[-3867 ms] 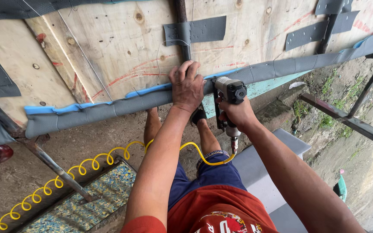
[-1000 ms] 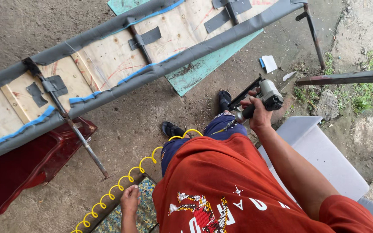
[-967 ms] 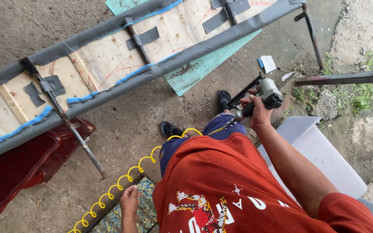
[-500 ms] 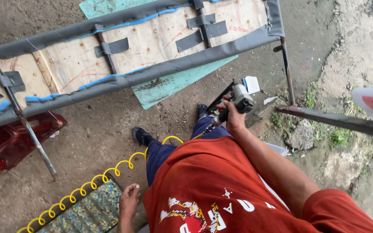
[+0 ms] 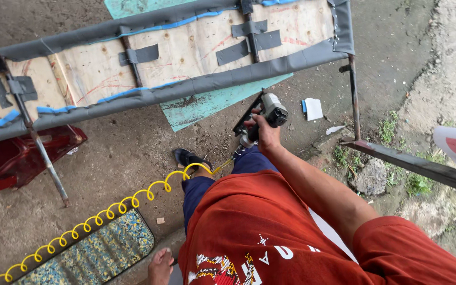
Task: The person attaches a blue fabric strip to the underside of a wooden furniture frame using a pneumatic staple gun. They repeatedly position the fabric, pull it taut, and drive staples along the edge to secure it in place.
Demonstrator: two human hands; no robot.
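Note:
My right hand grips a pneumatic staple gun by its handle, held low over the concrete, a short way below the grey vinyl edge of an overturned bench seat. The seat's bare plywood underside shows grey patches and a blue strip. A yellow coiled air hose runs from the gun past my dark shoe. My left hand hangs low at the bottom edge beside a patterned foam pad; its fingers are partly cut off by the frame.
A teal board lies under the seat. A dark red cushion sits at left beside a thin metal leg. A metal frame bar crosses at right near rocks and weeds. White paper lies on the ground.
My left hand has come off the seat's vinyl edge and dropped to my side. The staple gun has lowered away from the seat, and my view has shifted toward the seat's right end.

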